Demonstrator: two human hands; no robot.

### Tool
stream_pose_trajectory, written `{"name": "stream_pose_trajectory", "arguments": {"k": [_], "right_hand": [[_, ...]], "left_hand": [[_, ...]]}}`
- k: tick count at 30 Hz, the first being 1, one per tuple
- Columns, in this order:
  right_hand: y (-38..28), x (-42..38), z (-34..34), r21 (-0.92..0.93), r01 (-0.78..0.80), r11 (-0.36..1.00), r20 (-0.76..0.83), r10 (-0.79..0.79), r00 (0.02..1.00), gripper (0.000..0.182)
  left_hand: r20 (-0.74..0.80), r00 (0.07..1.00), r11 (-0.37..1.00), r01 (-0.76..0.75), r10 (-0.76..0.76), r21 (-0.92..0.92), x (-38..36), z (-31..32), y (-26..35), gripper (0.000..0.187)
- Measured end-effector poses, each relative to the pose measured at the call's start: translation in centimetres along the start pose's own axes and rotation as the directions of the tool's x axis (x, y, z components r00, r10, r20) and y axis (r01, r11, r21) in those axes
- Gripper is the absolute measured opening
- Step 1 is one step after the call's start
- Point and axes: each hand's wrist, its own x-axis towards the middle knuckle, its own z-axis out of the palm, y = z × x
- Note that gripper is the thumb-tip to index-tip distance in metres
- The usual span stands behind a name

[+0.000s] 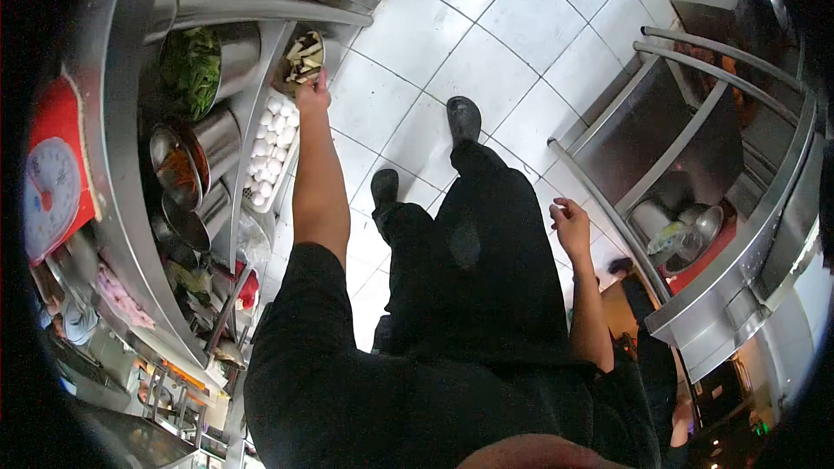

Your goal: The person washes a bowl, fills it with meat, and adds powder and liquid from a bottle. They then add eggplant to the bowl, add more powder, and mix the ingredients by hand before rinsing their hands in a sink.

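Note:
My left hand reaches to the end of a shelf on the left and grips the near edge of a small container of cut vegetable pieces, pale with dark edges. Right below that hand sits a tray of white eggs. My right hand hangs beside my leg, its fingers loosely bent and apart, with nothing in it.
Metal pots with leafy greens and orange shreds stand on the left shelf. A red dial scale is on the counter above. To the right, a metal rack holds bowls. White floor tiles lie between.

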Motion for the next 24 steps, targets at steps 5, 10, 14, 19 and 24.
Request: {"name": "stream_pose_trajectory", "arguments": {"k": [5, 10, 14, 19, 24], "right_hand": [[-1.1, 0.1, 0.6, -0.021, 0.038, 0.999, 0.017, -0.037, 0.999, 0.027], [-9.5, 0.0, -0.6, -0.045, 0.277, 0.96, 0.062, -0.274, 0.96, 0.027], [-22.3, -3.0, -1.9, 0.235, 0.473, 0.849, 0.118, -0.508, 0.853, 0.026], [-40.4, -12.2, -3.5, 0.426, 0.648, 0.631, 0.281, -0.773, 0.568, 0.028], [-55.5, -25.8, -3.8, 0.536, 0.678, 0.503, 0.384, -0.861, 0.334, 0.034]], "left_hand": [[0.092, 0.984, 0.984, -0.161, 0.154, 0.071, 1.7, 4.6, -5.2, 0.05], [0.532, 0.846, -0.039, 0.531, -0.032, -0.846, -14.0, -2.6, 3.3, 0.04], [0.293, 0.95, 0.609, 0.17, 0.108, -0.775, -23.9, -10.1, 3.3, 0.038], [0.26, 0.93, 0.727, 0.366, -0.26, -0.582, -37.6, -23.3, 7.2, 0.037], [-0.128, 0.832, 0.842, -0.531, 0.539, 0.094, -41.3, -22.7, -5.7, 0.021]]}}
